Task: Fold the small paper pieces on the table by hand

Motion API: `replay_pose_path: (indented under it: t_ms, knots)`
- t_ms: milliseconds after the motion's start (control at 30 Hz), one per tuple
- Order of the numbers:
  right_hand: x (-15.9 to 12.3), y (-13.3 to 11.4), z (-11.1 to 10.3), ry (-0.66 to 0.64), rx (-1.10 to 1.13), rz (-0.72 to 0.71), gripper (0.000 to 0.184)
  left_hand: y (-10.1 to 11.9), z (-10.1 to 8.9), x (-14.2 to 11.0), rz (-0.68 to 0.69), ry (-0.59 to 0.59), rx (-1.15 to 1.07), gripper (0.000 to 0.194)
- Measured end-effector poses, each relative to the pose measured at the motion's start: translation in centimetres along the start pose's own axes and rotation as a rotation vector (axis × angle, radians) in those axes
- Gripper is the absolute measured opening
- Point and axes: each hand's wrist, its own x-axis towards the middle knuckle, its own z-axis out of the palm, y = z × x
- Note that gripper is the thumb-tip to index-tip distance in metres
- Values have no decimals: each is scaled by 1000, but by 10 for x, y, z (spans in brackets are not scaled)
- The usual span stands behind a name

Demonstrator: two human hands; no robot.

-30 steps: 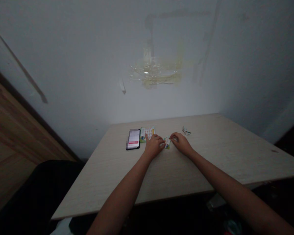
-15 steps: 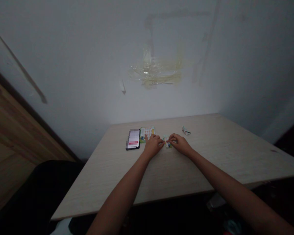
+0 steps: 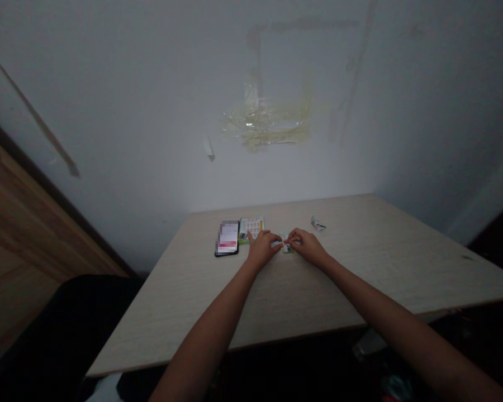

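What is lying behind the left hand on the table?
A colourful printed card lies behind the left hand, on the table; the hand seems to cover its near corner, so that part cannot be seen.

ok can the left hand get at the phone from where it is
Likely yes: the left hand lies close beside the phone on the tabletop, and nothing appears to stand between them; the printed card sits just off to one side.

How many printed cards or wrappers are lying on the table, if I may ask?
Three: a large card beside the phone, a small piece between the left hand and right hand, and a scrap further right. Others may be hidden under the hands.
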Motion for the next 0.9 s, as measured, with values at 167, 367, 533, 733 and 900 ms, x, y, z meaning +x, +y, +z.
replay_pose_path:
  t_ms: [167, 367, 533, 733, 900]
  knots:
    - [1, 4, 3, 16, -104, -46, 9, 0, -1, 0, -3, 0, 18, 23]
    - [1, 7, 5, 28, -169, -73, 7, -2, -1, 0, 27, -9, 62, 22]
    - [2, 8, 5, 44, -213, -97, 7, -4, 1, 1, 59, -1, 72, 23]
    - [4, 10, 6, 33, -288, -81, 9, -6, 3, 0, 75, 15, 107, 23]
    - [5, 9, 6, 40, -364, -35, 11, -7, 5, 1, 69, 18, 95, 21]
